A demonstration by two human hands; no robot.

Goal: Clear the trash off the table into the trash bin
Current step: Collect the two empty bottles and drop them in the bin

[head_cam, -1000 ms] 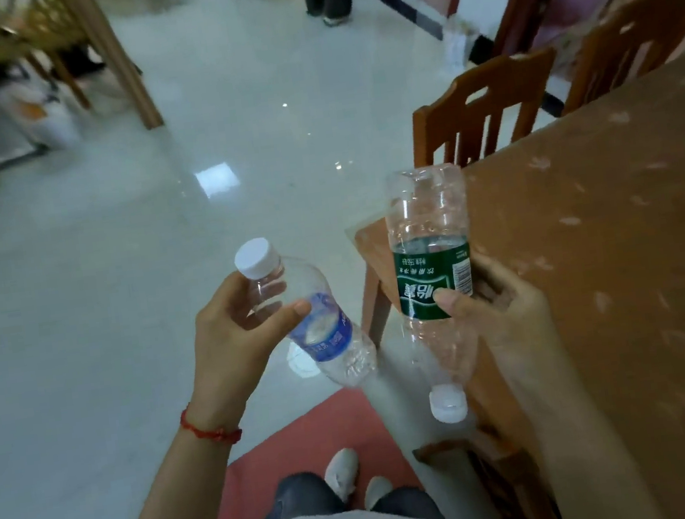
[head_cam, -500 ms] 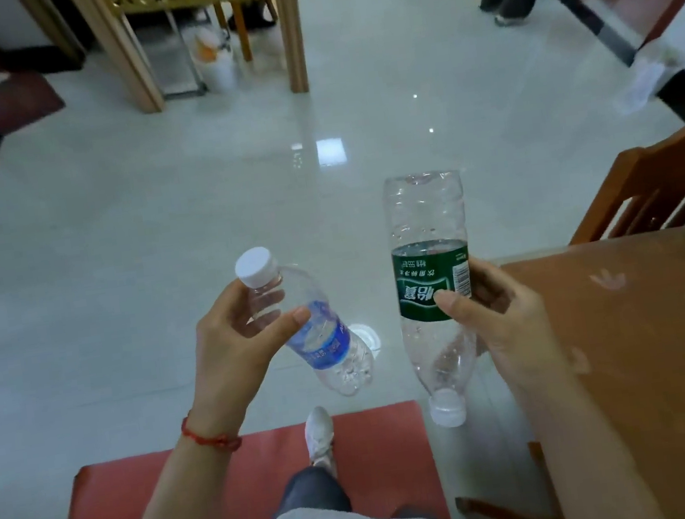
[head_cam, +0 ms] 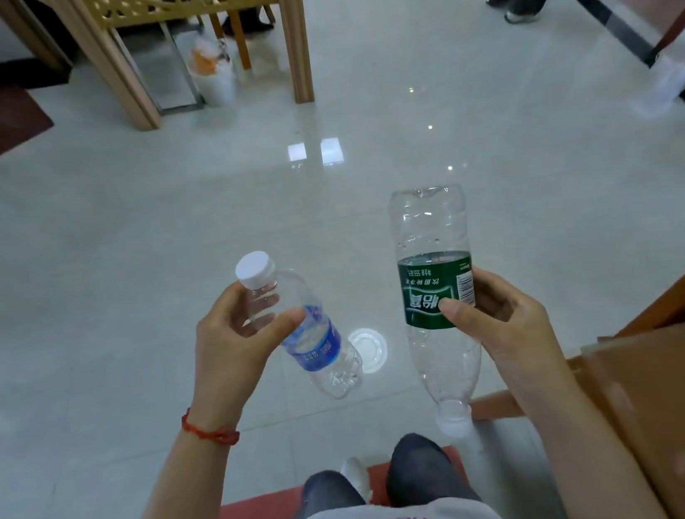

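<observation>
Left hand: I have thumb and fingers wrapped round the neck of the blue-label bottle, cap up and tilted — its heavy end hangs free, so it could swing and slip.
Right hand: clasped round the green-label bottle, held cap down.
Trash bin: white, far across the floor from the table, between wooden posts.
Risk: the lid lying on the floor just ahead of my feet — I could tread on it.
</observation>
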